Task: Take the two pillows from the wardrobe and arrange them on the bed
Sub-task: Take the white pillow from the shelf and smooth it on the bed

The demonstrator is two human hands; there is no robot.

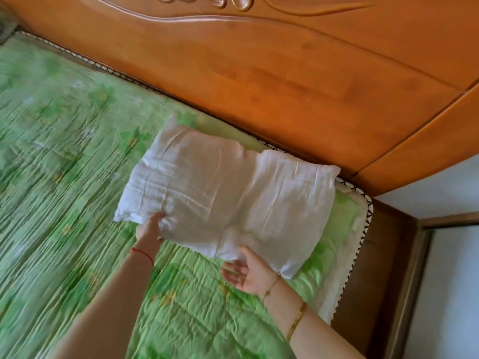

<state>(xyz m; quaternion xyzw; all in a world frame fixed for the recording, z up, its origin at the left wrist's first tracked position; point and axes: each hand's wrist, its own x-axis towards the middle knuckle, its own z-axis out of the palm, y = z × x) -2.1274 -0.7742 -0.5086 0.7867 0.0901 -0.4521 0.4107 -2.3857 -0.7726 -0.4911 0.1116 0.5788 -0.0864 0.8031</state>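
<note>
A white pillow [228,187] lies on the bed's green flowered cover [64,156], close to the wooden headboard [272,73] at the bed's right end. My left hand [150,229] grips the pillow's near left edge, fingers pinched into the fabric. At the near right edge my right hand [243,270] is palm up with its fingers apart, thumb touching the underside of the pillow. Only one pillow is in view. The wardrobe is out of sight.
The carved headboard runs along the top of the view. The mattress corner with white trim [360,218] sits at the right, beside a brown bed frame [368,275] and a pale wall [445,281]. Open green cover spreads to the left of the pillow.
</note>
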